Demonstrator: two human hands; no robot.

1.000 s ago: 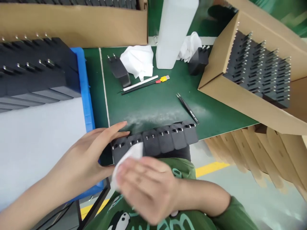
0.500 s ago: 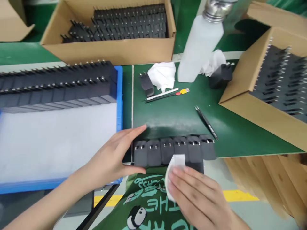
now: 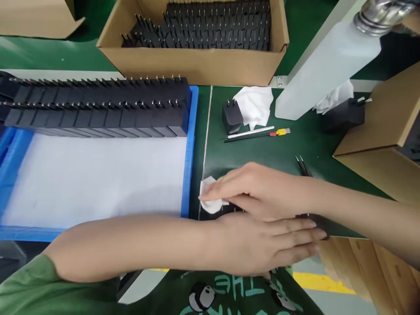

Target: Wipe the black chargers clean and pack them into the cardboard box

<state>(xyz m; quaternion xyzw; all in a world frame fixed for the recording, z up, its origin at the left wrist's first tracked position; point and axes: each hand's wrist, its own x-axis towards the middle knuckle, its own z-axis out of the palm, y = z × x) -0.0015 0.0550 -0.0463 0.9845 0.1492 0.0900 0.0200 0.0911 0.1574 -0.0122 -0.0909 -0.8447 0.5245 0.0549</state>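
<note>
A row of black plug adapters (image 3: pixel 313 218) is lying along the near edge of the green tabletop (image 3: pixel 262 151), almost wholly covered by the person's two hands. The right hand (image 3: pixel 259 190) is reaching across from the right, its fingers pinching a small white wipe (image 3: pixel 210 197) and pressing it down at the left end of the row. The left hand (image 3: pixel 262 245) is lying flat with fingers stretched out and open along the row's near side, gripping nothing, its fingertips reaching the row's right end. Just behind the right wrist, black tweezers (image 3: pixel 302 165) are lying on the tabletop. Farther back are sitting a single black adapter (image 3: pixel 231 116), a crumpled white cloth (image 3: pixel 254 105), a white pen (image 3: pixel 251 132) and a frosted white bottle (image 3: pixel 323 72). To the left, a blue tray (image 3: pixel 187 175) is holding two rows of adapters, and a cardboard box (image 3: pixel 197 65) of more is standing behind it.
</note>
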